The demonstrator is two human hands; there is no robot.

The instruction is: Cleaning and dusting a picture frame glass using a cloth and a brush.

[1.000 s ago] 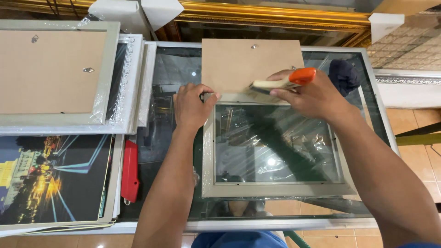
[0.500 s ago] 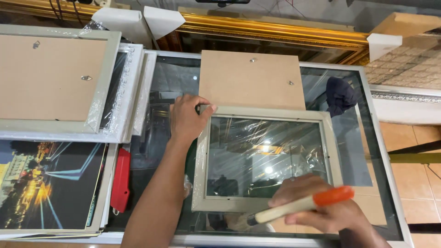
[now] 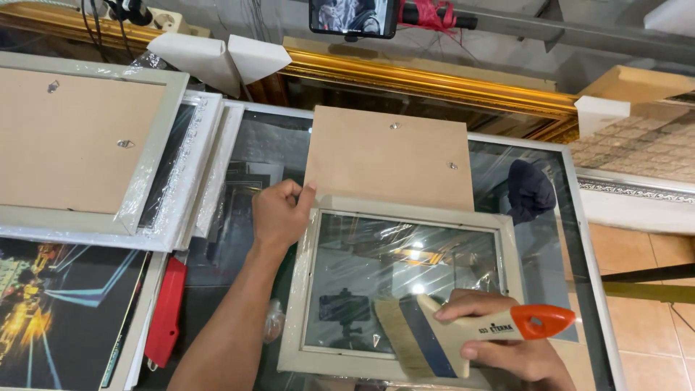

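Two hands are in view: the left hand (image 3: 279,213) and the right hand (image 3: 507,344). There is one brush (image 3: 463,334) with an orange-tipped handle. One pale picture frame (image 3: 405,282) with glass lies on the glass table (image 3: 572,217), and one brown backing board (image 3: 391,156) lies above it. A stack of at least three wrapped frames (image 3: 108,156) sits at the left. There is one red utility knife (image 3: 165,311), one city print (image 3: 58,318), one dark cloth (image 3: 530,192), and two white cardboard corners (image 3: 224,61).

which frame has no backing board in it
The frame under the hands: glass shows through. The stacked frame at left has its board fitted.
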